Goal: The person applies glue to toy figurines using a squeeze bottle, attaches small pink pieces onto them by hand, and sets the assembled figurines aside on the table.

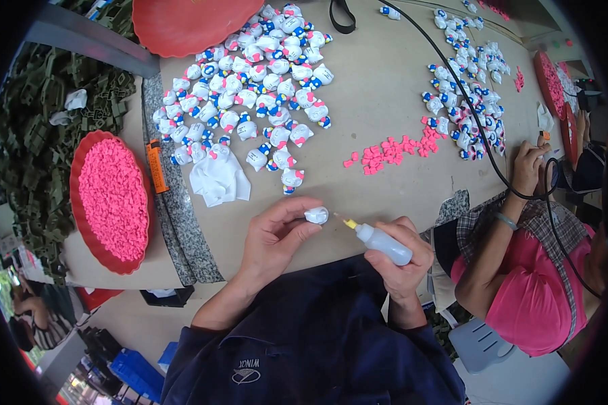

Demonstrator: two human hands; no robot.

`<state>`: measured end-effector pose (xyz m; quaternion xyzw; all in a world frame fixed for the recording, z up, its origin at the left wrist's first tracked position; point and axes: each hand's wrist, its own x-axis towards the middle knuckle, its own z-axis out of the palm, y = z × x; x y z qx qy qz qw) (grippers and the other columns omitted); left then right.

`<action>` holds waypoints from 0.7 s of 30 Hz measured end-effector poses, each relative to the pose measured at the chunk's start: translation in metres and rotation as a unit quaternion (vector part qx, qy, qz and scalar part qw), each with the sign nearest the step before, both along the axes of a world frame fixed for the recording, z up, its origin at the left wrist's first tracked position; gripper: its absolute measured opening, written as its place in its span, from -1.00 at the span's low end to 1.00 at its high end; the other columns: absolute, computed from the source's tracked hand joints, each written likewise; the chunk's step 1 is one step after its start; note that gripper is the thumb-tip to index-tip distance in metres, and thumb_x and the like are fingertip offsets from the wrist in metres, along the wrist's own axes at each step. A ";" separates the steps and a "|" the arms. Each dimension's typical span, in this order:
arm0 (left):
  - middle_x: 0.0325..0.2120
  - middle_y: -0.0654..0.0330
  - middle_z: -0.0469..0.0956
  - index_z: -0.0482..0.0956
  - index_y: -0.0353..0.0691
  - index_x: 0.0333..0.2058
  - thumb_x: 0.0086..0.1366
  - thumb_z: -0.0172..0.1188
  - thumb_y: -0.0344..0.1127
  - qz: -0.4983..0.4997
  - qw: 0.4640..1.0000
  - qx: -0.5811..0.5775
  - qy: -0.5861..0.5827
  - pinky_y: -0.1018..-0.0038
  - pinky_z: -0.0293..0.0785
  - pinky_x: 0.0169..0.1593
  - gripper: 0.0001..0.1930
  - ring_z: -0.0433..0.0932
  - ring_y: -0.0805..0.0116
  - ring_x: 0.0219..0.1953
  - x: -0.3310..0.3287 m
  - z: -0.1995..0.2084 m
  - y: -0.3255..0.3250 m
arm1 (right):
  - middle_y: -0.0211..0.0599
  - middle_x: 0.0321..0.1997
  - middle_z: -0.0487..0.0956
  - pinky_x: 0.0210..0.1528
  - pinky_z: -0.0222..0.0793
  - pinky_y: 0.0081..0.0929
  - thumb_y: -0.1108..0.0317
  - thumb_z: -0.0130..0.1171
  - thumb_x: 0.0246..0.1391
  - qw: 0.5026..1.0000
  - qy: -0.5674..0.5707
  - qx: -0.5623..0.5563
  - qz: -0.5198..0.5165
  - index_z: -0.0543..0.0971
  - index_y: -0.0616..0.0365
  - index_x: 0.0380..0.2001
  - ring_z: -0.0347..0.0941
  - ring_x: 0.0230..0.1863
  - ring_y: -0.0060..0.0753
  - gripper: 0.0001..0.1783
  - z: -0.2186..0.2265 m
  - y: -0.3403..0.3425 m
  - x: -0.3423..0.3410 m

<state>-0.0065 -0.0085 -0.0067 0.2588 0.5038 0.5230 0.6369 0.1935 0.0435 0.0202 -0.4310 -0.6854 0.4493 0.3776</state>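
Small white figure piece (317, 215) sits pinched between my left hand (273, 237) thumb and fingertips, held just above the table (378, 94) in front of me. My right hand (400, 260) is wrapped closed around a small glue bottle (383, 244), yellow nozzle aimed left at the piece, tip just short of it, not touching as far as I can tell. Progress, as I judge it: big pile of finished figures (250, 101) with pink bows and blue parts up ahead, so a good batch looks done; loose pink bows (392, 152) lie on the table and the red tray (81, 216) on my left is full of pink parts (113, 199), so plenty looks left. White cloth (217, 179) lies near the pile. Both forearms come in low, wrists angled inward, hands near each other. A co-worker's hand (528, 167) works at the right, beside another group of figures (469, 94).
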 end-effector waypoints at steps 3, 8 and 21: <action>-0.22 0.19 0.55 0.44 -0.32 -0.04 0.18 0.15 -0.60 0.007 1.000 -0.015 -0.008 0.58 0.42 -0.05 -0.66 0.50 0.49 -0.14 -0.001 0.003 -0.001 | -0.21 -0.37 0.56 -0.42 0.28 -0.60 0.57 0.36 -0.34 0.988 0.111 -0.083 -0.072 0.55 0.31 -0.25 0.45 -0.41 -0.44 -0.57 -0.012 -0.002 -0.007; -0.22 0.17 0.56 0.44 -0.35 -0.05 0.17 0.16 -0.60 0.005 1.000 -0.013 -0.008 0.58 0.43 -0.05 -0.66 0.51 0.48 -0.15 -0.004 0.004 -0.007 | -0.25 -0.26 0.57 -0.21 0.27 -0.50 0.55 0.32 -0.29 0.999 0.010 0.010 -0.042 0.54 0.20 -0.24 0.45 -0.25 -0.36 -0.59 -0.022 0.019 -0.031; -0.24 0.17 0.56 0.44 -0.36 -0.06 0.15 0.18 -0.61 0.018 0.999 -0.025 -0.014 0.57 0.44 -0.05 -0.66 0.52 0.47 -0.16 -0.005 0.006 -0.013 | -0.28 -0.30 0.53 -0.20 0.33 -0.40 0.57 0.24 -0.18 0.962 -0.193 0.193 -0.008 0.60 0.17 -0.33 0.40 -0.21 -0.27 -0.76 -0.020 0.061 -0.035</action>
